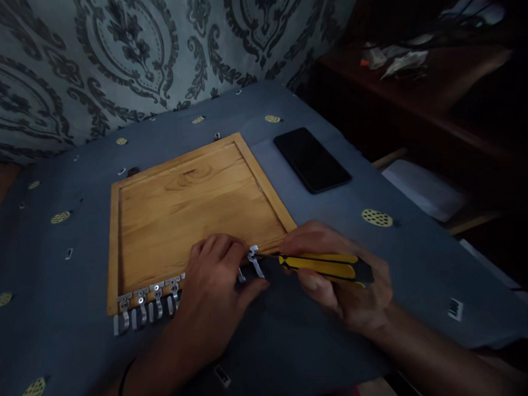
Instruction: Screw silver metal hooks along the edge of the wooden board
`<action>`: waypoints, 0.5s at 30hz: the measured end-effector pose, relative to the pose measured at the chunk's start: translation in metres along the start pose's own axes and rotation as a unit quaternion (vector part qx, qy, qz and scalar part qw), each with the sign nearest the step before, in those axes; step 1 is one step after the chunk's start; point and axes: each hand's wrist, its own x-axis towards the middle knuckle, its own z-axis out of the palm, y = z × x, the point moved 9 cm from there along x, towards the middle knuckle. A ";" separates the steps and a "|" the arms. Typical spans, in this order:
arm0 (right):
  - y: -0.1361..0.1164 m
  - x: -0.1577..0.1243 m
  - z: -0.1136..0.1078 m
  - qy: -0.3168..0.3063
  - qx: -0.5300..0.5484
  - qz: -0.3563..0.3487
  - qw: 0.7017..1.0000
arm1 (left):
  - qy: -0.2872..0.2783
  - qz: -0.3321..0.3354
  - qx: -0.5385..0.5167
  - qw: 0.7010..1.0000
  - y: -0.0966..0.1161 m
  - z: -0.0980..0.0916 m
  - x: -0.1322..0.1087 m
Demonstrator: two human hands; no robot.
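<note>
A wooden board with a raised frame (173,207) lies on the table, several silver metal hooks (157,294) fixed along its near edge. My left hand (217,292) bends over this edge and hides part of the row. Between its thumb and index finger is another metal hook (254,262), tilted at the board's near right; the fingers seem to touch it. My right hand (349,287) is wrapped round a yellow and black screwdriver (322,266), held nearly level. The screwdriver's tip points left and meets this hook; the screw itself is too small to make out.
A black phone (312,160) lies right of the board on the blue pineapple-print tablecloth (334,213). Behind the table rises a patterned wall (163,45). At the right stands dark wooden furniture (459,87) with crumpled white wrappers (404,63) on top.
</note>
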 end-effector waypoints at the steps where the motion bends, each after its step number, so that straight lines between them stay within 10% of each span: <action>1: -0.001 0.000 0.000 0.000 -0.006 -0.004 1.000 | -0.002 -0.001 0.002 1.000 0.000 0.000 0.000; 15: -0.002 0.001 0.001 0.007 -0.019 -0.020 1.000 | -0.009 0.001 0.019 1.000 0.001 0.002 0.001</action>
